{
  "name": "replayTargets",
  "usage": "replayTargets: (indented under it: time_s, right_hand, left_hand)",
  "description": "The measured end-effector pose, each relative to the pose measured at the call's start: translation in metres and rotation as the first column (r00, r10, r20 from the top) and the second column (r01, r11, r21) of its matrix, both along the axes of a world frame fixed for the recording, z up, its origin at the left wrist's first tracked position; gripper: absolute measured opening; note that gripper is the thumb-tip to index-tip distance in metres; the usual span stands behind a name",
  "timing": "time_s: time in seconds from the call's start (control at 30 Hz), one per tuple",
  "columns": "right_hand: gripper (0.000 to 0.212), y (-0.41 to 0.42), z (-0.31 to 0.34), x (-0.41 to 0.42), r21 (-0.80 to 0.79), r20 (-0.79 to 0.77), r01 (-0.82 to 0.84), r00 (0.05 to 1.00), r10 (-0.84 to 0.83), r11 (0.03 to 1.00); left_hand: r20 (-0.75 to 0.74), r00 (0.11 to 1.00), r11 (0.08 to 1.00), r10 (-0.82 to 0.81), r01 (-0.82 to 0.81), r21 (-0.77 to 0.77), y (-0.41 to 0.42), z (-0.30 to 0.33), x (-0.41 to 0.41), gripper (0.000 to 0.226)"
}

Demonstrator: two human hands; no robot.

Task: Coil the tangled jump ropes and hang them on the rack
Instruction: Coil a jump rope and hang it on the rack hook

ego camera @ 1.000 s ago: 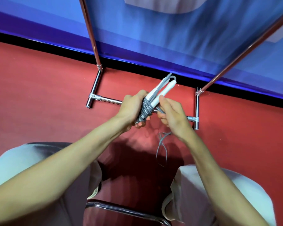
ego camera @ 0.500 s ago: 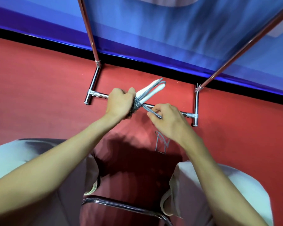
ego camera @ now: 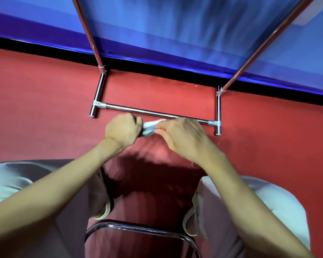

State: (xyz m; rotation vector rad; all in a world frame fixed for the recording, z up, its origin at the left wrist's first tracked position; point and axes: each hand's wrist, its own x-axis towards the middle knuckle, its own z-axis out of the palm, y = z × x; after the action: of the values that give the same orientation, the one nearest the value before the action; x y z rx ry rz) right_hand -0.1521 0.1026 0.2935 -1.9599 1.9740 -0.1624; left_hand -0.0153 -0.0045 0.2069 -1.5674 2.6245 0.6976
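A coiled grey jump rope with white handles (ego camera: 149,127) is held between both hands, mostly hidden by them. My left hand (ego camera: 122,130) grips the bundle from the left with curled fingers. My right hand (ego camera: 183,135) covers its right end, fingers curled over the handles and cord. Both hands are above the red floor, just in front of the chrome rack's base bar (ego camera: 153,113). The rack's two uprights (ego camera: 88,32) rise out of the top of the view. A short bit of cord (ego camera: 193,164) shows under my right wrist.
A blue wall with a black skirting (ego camera: 157,71) runs behind the rack. My knees in pale trousers (ego camera: 26,175) flank the view, and a chrome chair rail (ego camera: 142,228) curves below. The red floor (ego camera: 268,138) spreads to both sides.
The handles that stuck up between my hands have swung down and are now covered. My right hand moved up onto the bundle. The loose loops hanging below have mostly gone from sight.
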Motion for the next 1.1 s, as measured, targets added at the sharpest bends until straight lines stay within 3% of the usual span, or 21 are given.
replayTargets:
  time_s: [0.23,0.37,0.47,0.6,0.67,0.77,0.83,0.93,1.1]
  right_hand:
    - [0.023,0.007,-0.009,-0.024,0.105,0.038,0.089,0.995,-0.094,0.990]
    - [0.020,0.013,-0.019,-0.029,0.169,0.068,0.118,0.989,-0.131,0.978]
    - [0.019,0.015,-0.023,-0.033,0.215,0.115,0.140,0.979,-0.167,0.967]
    - [0.013,0.012,-0.021,-0.045,0.269,0.284,0.200,0.918,-0.276,0.942]
    - [0.024,0.011,-0.020,-0.053,0.264,0.375,0.239,0.867,-0.328,0.934]
    - [0.035,0.012,-0.016,-0.062,0.217,0.489,0.300,0.790,-0.369,0.929]
    - [0.041,0.011,-0.013,-0.068,0.191,0.545,0.393,0.720,-0.430,0.899]
    - [0.054,0.007,-0.019,-0.072,0.200,0.609,0.508,0.606,-0.512,0.838]
    - [0.057,-0.001,-0.026,-0.061,0.161,0.637,0.518,0.595,-0.490,0.840]
  left_hand:
    - [-0.077,0.901,0.896,-0.427,0.433,0.097,0.037,0.005,-0.001,0.046]
    - [-0.010,0.769,0.769,-0.639,0.639,-0.016,0.047,0.007,0.006,0.055]
    - [0.050,0.713,0.712,-0.699,0.701,-0.047,0.051,0.008,0.007,0.065]
    - [-0.012,0.709,0.709,-0.705,0.704,-0.028,0.047,0.010,0.007,0.057]
    - [-0.059,0.725,0.727,-0.686,0.687,-0.011,0.048,0.016,0.006,0.059]
    - [-0.225,0.775,0.780,-0.591,0.620,0.088,0.044,0.026,0.002,0.046]
    - [-0.422,0.802,0.789,-0.423,0.555,0.262,0.040,0.036,-0.002,0.039]
    - [-0.658,0.753,0.638,0.000,0.507,0.580,0.030,0.053,-0.009,0.039]
    - [-0.572,0.611,0.450,0.547,0.361,0.817,0.011,0.066,-0.019,0.052]
